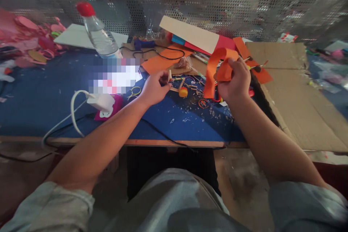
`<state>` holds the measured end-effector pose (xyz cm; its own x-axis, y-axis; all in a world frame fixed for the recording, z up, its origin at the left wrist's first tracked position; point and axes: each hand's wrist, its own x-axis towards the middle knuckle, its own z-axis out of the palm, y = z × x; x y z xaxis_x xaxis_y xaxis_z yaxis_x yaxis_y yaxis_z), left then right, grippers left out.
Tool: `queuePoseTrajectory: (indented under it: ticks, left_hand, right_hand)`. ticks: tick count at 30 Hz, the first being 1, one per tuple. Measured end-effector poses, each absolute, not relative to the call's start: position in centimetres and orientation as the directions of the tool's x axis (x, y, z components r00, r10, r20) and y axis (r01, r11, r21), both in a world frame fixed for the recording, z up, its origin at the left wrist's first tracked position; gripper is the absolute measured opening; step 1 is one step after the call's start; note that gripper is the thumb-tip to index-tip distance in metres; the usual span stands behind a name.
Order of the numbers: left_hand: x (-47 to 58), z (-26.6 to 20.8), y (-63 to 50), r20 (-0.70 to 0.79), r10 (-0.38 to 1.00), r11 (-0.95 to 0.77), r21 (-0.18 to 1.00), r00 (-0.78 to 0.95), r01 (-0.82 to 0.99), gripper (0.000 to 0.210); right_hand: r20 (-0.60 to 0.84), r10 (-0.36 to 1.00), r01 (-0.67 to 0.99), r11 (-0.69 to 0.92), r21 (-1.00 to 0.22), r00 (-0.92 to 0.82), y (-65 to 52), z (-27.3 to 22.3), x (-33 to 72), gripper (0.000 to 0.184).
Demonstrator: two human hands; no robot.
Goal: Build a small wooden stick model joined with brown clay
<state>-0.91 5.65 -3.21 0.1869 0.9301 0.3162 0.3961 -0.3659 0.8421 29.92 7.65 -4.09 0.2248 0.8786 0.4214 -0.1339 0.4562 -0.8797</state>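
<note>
My left hand [155, 87] is closed, thumb and fingers pinched on a short pale stick [170, 75] over the table. Just right of it lies a small construction of light sticks [181, 82] with a yellow-orange round cap [183, 92]. Whether the pinched stick joins that construction, I cannot tell. Raised to the right, my right hand [236, 79] grips a curled orange strip [210, 74], whose long end hangs down. Below that strip are red scissor-like handles [217, 98], partly hidden, and an orange rubber band [203, 103].
A red-capped bottle [100, 38] stands behind a glowing screen [138, 75]. A white charger [100, 101] with its cable sits at left. Orange sheets [157, 61], a cream sheet [190, 33] and cardboard [301, 94] lie about. Scraps litter the blue tabletop [179, 123]; perforated mesh rises behind.
</note>
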Motion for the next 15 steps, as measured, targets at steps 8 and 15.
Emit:
queuePoseTrajectory:
  ticks: [8, 15]
  left_hand:
    - [-1.0, -3.6, 5.4, 0.271, 0.937, -0.342, 0.836, 0.219, 0.429, 0.042]
    - [-1.2, -2.9, 4.8, 0.376, 0.892, -0.452, 0.752, 0.252, 0.479, 0.061]
  right_hand:
    - [0.552, 0.819, 0.003, 0.559, -0.829, 0.156, 6.7, -4.4, 27.4, 0.045]
    - [0.485, 0.871, -0.063, 0.482, -0.874, -0.071, 5.0, -4.6, 25.9, 0.037]
